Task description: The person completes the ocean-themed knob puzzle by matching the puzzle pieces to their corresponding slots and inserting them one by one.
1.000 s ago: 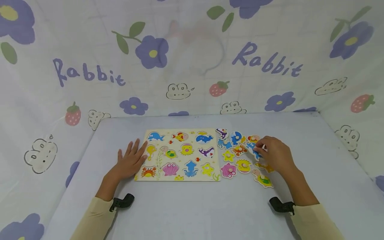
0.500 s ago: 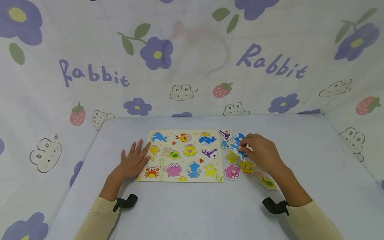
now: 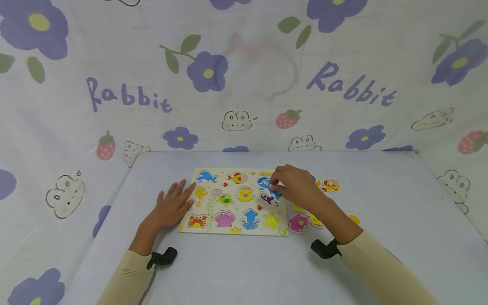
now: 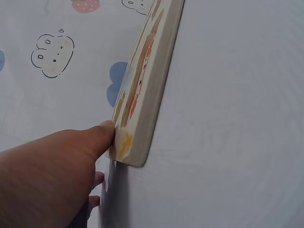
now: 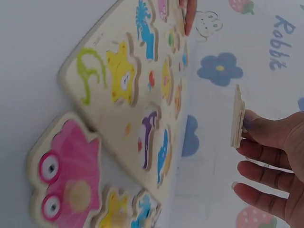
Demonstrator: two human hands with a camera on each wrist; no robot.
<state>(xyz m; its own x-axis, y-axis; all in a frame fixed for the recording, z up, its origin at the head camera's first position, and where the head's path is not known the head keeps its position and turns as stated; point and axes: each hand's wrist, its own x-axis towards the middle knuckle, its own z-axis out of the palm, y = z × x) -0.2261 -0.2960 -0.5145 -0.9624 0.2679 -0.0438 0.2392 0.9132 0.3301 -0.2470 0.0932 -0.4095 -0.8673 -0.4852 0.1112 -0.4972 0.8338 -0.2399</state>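
Observation:
A wooden peg-puzzle board (image 3: 219, 230) printed with sea animals lies on the table. My left hand (image 3: 173, 208) rests at its left edge, fingers spread; in the left wrist view the thumb (image 4: 102, 135) touches the board's side (image 4: 151, 109). My right hand (image 3: 299, 184) pinches a blue whale-like puzzle piece (image 3: 264, 184) above the board's upper right part, over the blue and purple whale pictures. Seen edge-on in the right wrist view, that thin wooden piece (image 5: 237, 118) is apart from the board, between thumb and fingertips.
Several loose pieces lie right of the board, among them a pink shell piece (image 3: 299, 223) and a red-and-yellow fish piece (image 3: 331, 184). My right forearm hides some of them. A patterned cloth (image 3: 244, 97) hangs behind the table.
My right hand has carried the blue piece leftward from the loose pieces to above the board. The left hand stays at the board's edge; the head view has shifted slightly.

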